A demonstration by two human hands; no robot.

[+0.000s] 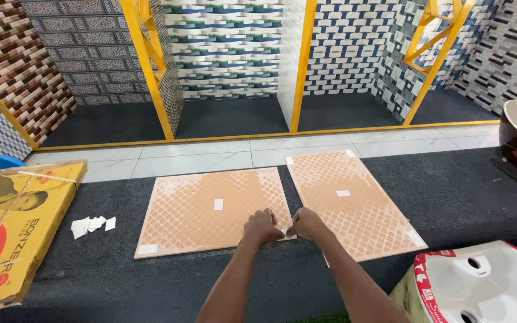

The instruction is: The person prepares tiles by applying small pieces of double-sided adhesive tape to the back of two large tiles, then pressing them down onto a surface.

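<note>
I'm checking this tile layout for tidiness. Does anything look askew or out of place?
Yes. The right tile lies rotated against the left tile, so the gap between them narrows toward both hands. Small white scraps lie scattered on the dark mat.

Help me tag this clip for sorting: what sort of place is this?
Probably a tile and bathroom-fittings showroom. Patterned wall-tile display bays in yellow frames line the back, a white washbasin sits at lower right, and the left hand and right hand meet at the corner of a tile lying face down.
</note>
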